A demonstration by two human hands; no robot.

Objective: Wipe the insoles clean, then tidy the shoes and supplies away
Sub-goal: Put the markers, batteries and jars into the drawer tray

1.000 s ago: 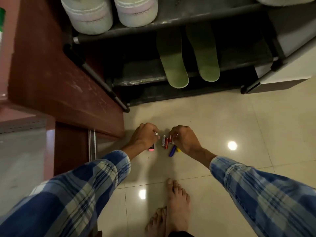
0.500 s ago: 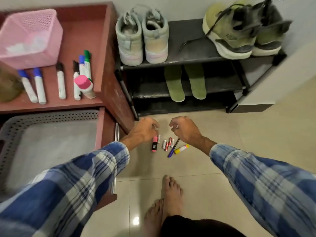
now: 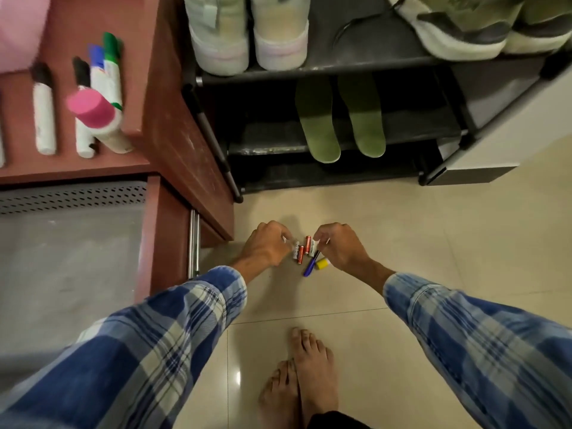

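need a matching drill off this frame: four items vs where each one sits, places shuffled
Items
1. green insoles
2. pale sneakers
3. batteries
4. markers

Places
A. on the floor tiles
B. top shelf of the black shoe rack
C. lower shelf of that rack, toes hanging over the front edge
D. on the red-brown wooden shelf

Pairs: 1-C, 2-B, 3-A, 4-D
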